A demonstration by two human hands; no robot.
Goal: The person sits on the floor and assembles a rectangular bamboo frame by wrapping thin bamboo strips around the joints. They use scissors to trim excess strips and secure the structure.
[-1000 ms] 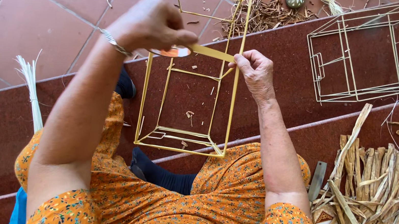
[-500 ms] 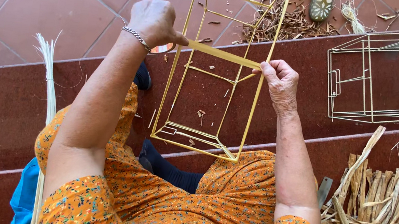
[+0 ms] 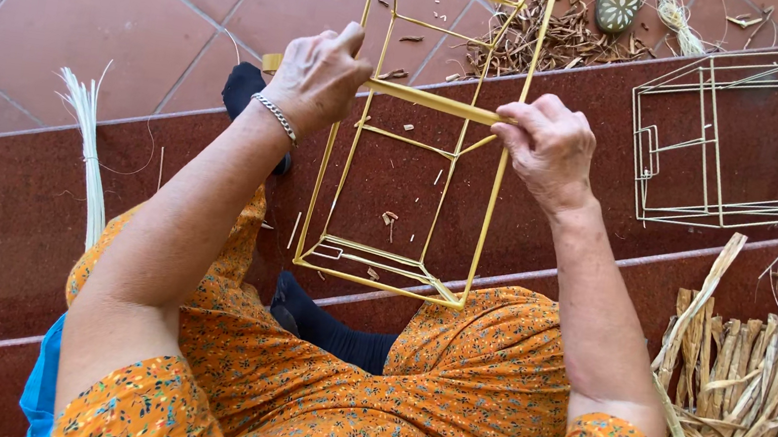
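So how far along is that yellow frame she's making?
The yellow frame already stands as a box of thin rods, its base resting by her lap. In hand: the left hand and right hand hold a flat yellow strip across its upright rods. The sides are still open, while a finished-looking pale frame lies nearby.

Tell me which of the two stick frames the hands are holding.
The yellow frame in front of the knees: left hand and right hand grip its crossbar. The paler frame lies untouched on the floor, right.

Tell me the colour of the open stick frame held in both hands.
Yellow stick frame, clearest in the head view.
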